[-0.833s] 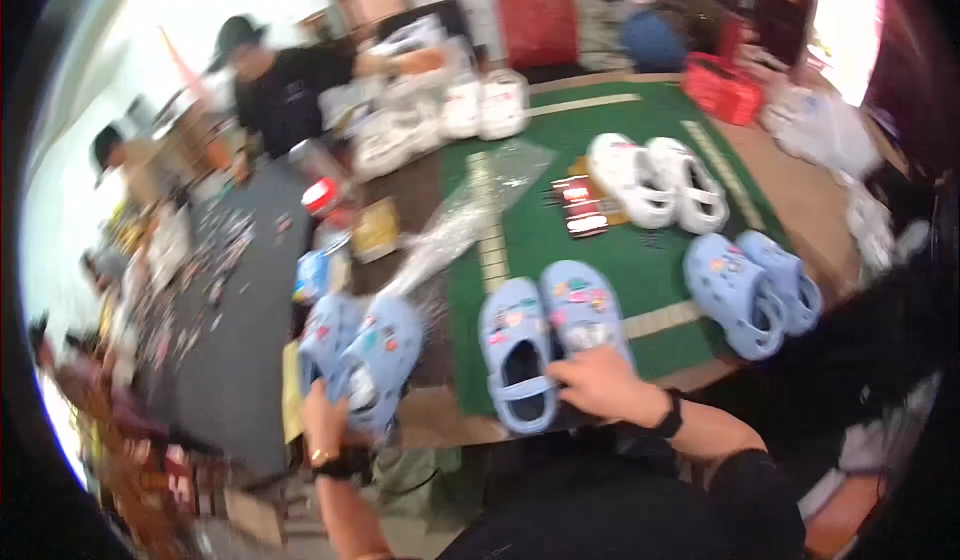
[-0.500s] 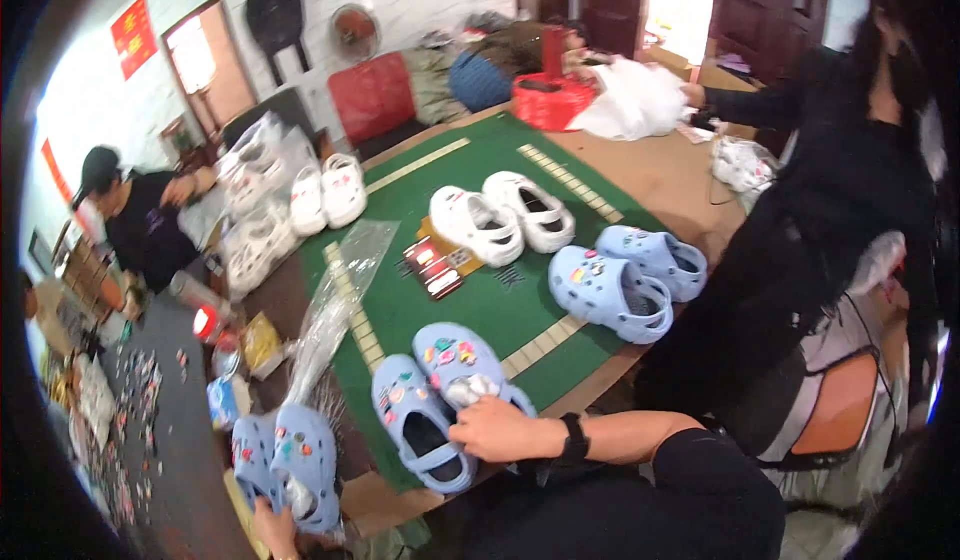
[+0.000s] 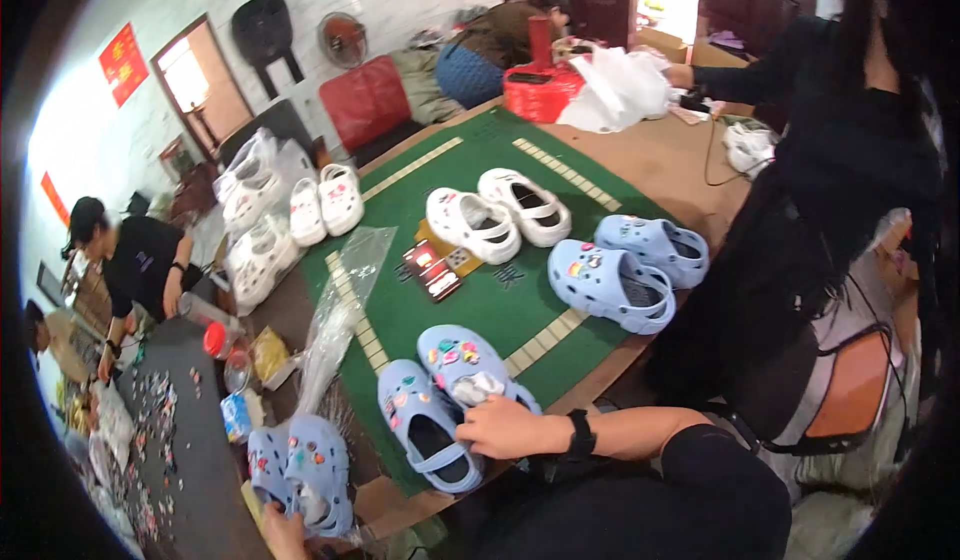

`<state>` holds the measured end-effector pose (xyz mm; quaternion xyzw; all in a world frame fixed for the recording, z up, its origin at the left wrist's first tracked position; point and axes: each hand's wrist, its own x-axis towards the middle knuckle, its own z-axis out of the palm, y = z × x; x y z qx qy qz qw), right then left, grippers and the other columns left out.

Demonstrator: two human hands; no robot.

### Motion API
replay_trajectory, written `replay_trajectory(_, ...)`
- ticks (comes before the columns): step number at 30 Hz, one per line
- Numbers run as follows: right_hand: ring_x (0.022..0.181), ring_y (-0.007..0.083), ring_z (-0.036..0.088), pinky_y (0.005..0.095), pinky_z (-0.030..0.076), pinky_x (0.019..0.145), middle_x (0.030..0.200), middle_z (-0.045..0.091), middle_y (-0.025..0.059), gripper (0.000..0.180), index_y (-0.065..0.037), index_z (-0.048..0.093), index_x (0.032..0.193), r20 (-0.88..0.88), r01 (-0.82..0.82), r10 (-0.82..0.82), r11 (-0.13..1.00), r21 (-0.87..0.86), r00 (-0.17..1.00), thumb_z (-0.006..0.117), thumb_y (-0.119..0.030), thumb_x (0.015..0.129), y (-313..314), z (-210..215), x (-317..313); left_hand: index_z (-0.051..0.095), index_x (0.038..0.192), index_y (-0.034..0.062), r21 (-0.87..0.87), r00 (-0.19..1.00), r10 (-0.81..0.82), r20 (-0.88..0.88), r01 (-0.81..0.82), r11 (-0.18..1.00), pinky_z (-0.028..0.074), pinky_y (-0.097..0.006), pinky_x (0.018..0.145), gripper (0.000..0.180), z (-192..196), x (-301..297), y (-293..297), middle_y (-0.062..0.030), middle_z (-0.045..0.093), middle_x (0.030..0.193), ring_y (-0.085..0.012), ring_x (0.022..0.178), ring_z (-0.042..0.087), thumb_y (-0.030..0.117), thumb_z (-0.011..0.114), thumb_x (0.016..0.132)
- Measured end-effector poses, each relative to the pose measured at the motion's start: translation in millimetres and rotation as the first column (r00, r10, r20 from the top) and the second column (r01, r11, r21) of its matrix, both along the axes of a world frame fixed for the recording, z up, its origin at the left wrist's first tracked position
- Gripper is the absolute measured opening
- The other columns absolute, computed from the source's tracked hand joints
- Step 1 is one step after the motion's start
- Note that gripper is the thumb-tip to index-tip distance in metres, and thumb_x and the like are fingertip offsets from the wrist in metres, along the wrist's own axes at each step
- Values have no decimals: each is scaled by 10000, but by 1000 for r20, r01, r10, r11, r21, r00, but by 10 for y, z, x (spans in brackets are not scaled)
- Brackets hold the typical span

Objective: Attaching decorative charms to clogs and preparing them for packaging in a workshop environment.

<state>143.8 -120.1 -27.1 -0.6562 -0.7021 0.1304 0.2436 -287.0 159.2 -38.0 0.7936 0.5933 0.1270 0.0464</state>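
At the table's near edge my right hand (image 3: 510,428), with a dark band on the wrist, grips a light blue clog (image 3: 452,348) by its opening. White stuffing (image 3: 477,388) sits inside that clog, beside my fingers. Its mate, another blue clog (image 3: 410,400) with colourful charms, lies against it on the left. My left hand (image 3: 284,532) is closed at the heel end of a blue clog (image 3: 266,460) at the lower left; part of its fingers is hidden. Touching that one is a charm-covered blue clog (image 3: 320,450) with white stuffing.
White clogs (image 3: 500,220) and a blue pair (image 3: 625,275) stand on the green mat (image 3: 420,175). A phone (image 3: 432,270) and clear plastic sleeve (image 3: 345,310) lie there too. Bagged white clogs (image 3: 262,250), a red-lidded jar (image 3: 217,340) and small charms (image 3: 150,440) are leftward. Co-workers are on both sides.
The view has shifted slightly. Both my hands keep their places on the clogs. The co-worker at the left has lowered their hands, and the white bag at the far right has moved a little.
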Motion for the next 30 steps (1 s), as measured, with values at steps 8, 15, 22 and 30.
replay_trajectory(8,822,313,635,424,498,696,858,647,109,280,-110,653,1049,-113,72,-59,991,114,992,684,-272,822,-100,264,363,597,1011,2,-16,997,65,-29,-65,998,499,-424,699,496,132,100,-134,-186,630,782,-365,764,631,208,775,596)
replay_trajectory(15,843,294,628,394,502,750,876,644,128,239,-70,672,1044,-391,348,-274,928,133,879,620,-211,858,28,349,831,606,1057,1,-9,995,97,-4,-97,995,491,-439,784,464,63,-2,-257,-197,654,937,-366,897,628,266,745,704)
replay_trajectory(22,826,194,618,277,500,688,996,611,94,285,-39,636,1116,-470,476,-318,838,267,823,655,-83,836,26,549,1104,581,1140,-8,214,988,0,154,-33,976,434,-472,882,433,33,76,-417,-219,599,1062,-403,1015,551,234,711,806)
replay_trajectory(30,984,299,445,428,399,752,1094,501,174,306,-182,575,1032,-89,88,5,112,990,996,539,-422,846,-708,1807,938,617,1093,-16,174,995,43,94,-59,983,457,-471,857,388,31,-11,-466,-225,647,1023,-410,971,587,262,681,830)
